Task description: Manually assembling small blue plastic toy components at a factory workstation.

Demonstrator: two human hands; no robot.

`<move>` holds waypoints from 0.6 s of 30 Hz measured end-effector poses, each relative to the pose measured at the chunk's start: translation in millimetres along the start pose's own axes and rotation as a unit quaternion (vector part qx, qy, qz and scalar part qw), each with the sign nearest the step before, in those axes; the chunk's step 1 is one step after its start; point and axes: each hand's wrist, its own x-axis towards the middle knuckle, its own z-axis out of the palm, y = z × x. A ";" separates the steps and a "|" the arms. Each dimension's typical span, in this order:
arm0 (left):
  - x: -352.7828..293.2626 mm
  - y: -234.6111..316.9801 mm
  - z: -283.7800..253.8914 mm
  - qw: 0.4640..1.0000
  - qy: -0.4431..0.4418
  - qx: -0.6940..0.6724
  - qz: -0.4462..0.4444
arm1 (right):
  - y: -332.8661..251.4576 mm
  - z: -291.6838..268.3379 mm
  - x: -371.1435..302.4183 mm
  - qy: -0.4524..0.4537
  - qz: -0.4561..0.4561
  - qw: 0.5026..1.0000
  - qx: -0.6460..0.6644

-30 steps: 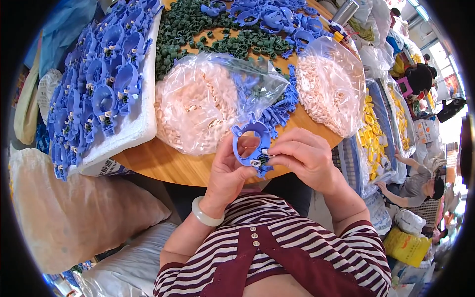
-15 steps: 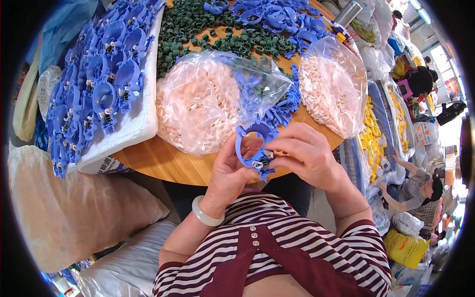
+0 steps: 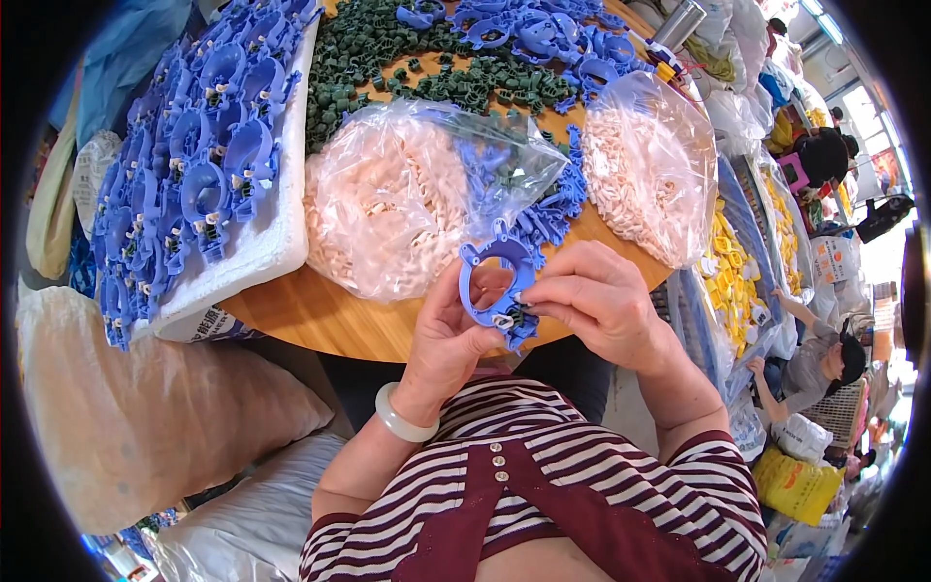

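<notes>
Just beyond the table's front edge, my left hand [image 3: 448, 325] is closed round a blue plastic ring [image 3: 467, 276] with small tabs on its rim. A small white-and-dark fitting [image 3: 506, 318] sits on the ring's lower side. My right hand [image 3: 599, 303] pinches at the ring's right side, thumb and forefinger together; what lies between those fingertips is too small to make out. Close beyond both hands, a clear bag [image 3: 388, 209] of pale pink small parts lies on the round wooden table [image 3: 335, 325]. Loose blue pieces [image 3: 553, 218] are piled beside it.
A white foam tray [image 3: 281, 242] at the left carries rows of blue rings with fittings. Dark green parts [image 3: 364, 48] and more blue rings [image 3: 543, 34] cover the table's far side. Another clear bag [image 3: 645, 184] of pale parts stands right. A person [image 3: 824, 364] sits near yellow parts [image 3: 732, 281].
My right fingertips have shifted slightly against the ring, and the fitting beside them looks different. The ring stays in my left hand. The person at the right has moved their arms.
</notes>
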 end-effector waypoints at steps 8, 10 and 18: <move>0.0 -0.7 -0.2 1.000 -0.009 -0.004 -0.001 | 0.3 0.6 -2.2 0.003 -0.014 1.000 -0.011; -0.1 0.5 1.5 1.000 -0.007 -0.010 -0.009 | 0.2 0.5 -2.1 0.007 -0.014 1.000 -0.010; -1.5 -1.2 0.1 1.000 0.000 -0.012 -0.008 | -0.5 -0.3 -2.3 0.012 -0.038 0.999 -0.026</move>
